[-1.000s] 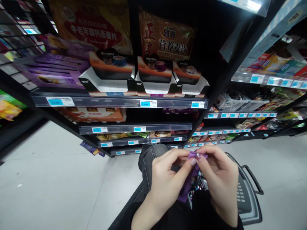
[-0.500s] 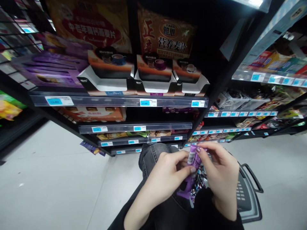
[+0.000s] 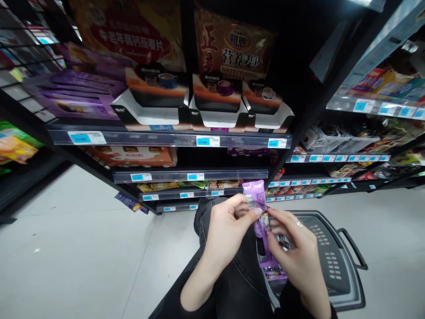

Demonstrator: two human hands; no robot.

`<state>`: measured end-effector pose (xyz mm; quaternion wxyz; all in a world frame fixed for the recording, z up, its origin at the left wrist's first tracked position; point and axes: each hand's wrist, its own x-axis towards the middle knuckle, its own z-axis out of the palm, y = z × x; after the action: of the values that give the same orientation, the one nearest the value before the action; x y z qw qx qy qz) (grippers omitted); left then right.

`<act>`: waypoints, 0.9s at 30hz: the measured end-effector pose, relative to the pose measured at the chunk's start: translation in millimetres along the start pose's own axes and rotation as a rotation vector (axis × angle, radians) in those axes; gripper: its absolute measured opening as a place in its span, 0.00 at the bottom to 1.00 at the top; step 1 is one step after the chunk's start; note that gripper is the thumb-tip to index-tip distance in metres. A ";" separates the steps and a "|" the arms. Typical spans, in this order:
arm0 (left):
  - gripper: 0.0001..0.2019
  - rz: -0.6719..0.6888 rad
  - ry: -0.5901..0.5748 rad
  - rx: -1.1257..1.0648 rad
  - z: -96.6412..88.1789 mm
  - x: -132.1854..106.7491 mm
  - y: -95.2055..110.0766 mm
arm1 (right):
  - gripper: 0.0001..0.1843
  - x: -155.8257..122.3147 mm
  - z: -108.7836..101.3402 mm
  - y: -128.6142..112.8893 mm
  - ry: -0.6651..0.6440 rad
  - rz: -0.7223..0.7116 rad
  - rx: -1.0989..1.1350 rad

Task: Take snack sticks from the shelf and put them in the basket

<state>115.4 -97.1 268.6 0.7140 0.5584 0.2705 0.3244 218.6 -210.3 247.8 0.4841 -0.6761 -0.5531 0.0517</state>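
Note:
A long purple sachet (image 3: 257, 208) with a barcode stands upright between both of my hands, in front of my knee. My left hand (image 3: 229, 228) pinches its upper part just below the barcode. My right hand (image 3: 295, 248), with a ring on one finger, holds the middle of the sachet with closed fingers. Below the hands a dark shopping basket (image 3: 335, 266) sits on the floor with more small packets in it. Straight ahead, the shelf holds white and orange display trays (image 3: 206, 110) of drink sachets.
Black shelving (image 3: 172, 139) with blue price tags rises ahead and runs to the right. Purple boxes (image 3: 76, 95) lie on the shelf at left. Large cereal bags (image 3: 232, 44) stand on the top shelf. Pale floor tiles (image 3: 73, 257) spread to the left.
The purple sachet was crumpled low between my fingertips; now it is straightened and raised upright. My right hand has slid down its length, and the left has shifted to its top.

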 end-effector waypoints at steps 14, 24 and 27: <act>0.04 0.028 0.082 -0.039 6.2 1.0 -2.4 | 0.20 -11.8 -3.6 23.6 -0.308 0.312 0.295; 0.05 0.044 0.123 0.020 -2.7 5.3 -0.1 | 0.15 -7.7 16.6 21.3 -0.478 0.456 0.684; 0.07 0.050 0.131 0.018 -9.6 9.7 -1.4 | 0.15 -6.0 20.4 20.6 -0.513 0.469 0.687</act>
<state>114.7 -83.9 264.7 0.6815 0.5488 0.3054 0.3756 218.3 -201.3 219.7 0.5026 -0.5489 -0.4382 0.5040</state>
